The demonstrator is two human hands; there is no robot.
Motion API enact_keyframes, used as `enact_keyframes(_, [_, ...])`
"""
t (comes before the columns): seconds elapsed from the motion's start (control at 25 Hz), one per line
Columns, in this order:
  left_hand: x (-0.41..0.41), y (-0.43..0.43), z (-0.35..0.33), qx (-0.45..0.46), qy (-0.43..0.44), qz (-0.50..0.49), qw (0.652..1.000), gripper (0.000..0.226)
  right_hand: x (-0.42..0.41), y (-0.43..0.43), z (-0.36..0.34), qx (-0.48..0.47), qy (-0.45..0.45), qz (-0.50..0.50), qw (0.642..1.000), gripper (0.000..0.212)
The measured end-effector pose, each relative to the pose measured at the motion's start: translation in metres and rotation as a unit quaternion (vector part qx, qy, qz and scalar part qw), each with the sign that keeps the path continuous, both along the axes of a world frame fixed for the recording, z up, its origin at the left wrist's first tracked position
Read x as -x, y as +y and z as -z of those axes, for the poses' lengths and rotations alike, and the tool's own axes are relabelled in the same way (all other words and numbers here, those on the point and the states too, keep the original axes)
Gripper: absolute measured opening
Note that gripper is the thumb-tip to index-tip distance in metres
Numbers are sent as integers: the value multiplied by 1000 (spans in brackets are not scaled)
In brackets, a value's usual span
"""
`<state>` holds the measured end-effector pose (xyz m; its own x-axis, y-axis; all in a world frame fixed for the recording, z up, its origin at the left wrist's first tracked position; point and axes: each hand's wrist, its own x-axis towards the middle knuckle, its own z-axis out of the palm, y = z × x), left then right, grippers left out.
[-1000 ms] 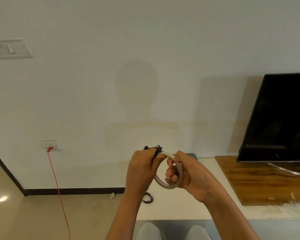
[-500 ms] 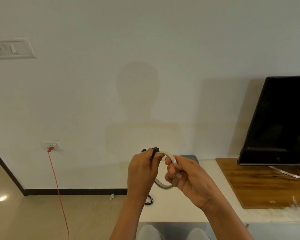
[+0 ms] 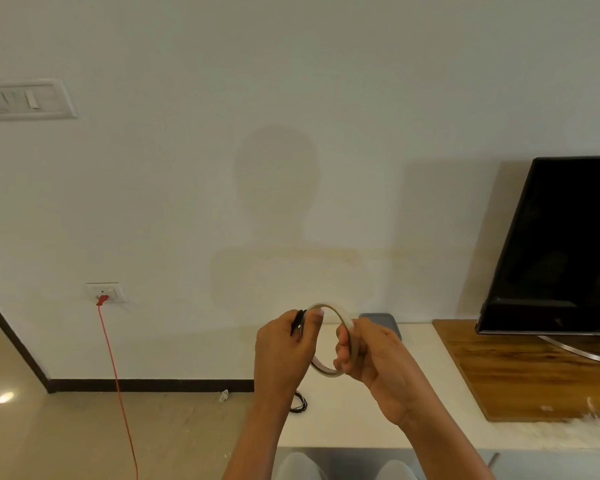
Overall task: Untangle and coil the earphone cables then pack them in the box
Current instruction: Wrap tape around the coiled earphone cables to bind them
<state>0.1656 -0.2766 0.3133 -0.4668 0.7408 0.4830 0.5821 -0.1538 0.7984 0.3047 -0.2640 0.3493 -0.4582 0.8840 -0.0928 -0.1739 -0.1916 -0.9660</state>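
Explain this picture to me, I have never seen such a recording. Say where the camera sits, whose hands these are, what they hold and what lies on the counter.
No machine here: a person works with bare hands, filmed by one camera worn on the head, looking forward and down. The left hand pinches a small bundle of black earphone cable. The right hand grips a thin pale ring, apparently a tape roll; the left thumb touches it too. On the white counter lie a second black coil, a grey container partly hidden behind the right hand, and a wooden board under a dark screen.
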Motion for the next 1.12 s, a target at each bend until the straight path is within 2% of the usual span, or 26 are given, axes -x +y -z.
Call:
enact_keyframes(0.04, [4, -1, -1, 9, 22, 25, 999, 35, -1, 3, -3, 7, -20, 2, 1000, 38])
enact_keyframes(0.12, [10, 1, -3, 19, 125, 46, 991, 31, -2, 9, -7, 18, -72, -1, 997, 37])
enact_keyframes(0.2, [13, 4, -5, 7, 223, 34, 974, 39, -2, 11, -10, 36, -88, -15, 995, 35])
enact_keyframes(0.24, [14, 5, -5, -1, 244, 20, 970, 43, -2, 12, -12, 48, -72, -24, 996, 34])
enact_keyframes(0.36, [10, 5, -6, -21, 251, -24, 967, 42, -2, 10, -13, 77, 21, -49, 996, 34])
enact_keyframes(0.48, [3, 7, -4, -46, 251, -67, 964, 47, -1, 8, -10, 69, 64, -55, 994, 34])
enact_keyframes(0.76, [-1, 9, 0, -89, 302, -109, 943, 58, -1, 6, -11, 103, 74, -32, 991, 35])
enact_keyframes(1.12, [-5, 10, 3, -91, 282, -126, 947, 58, -4, 6, -9, 74, 87, -55, 992, 33])
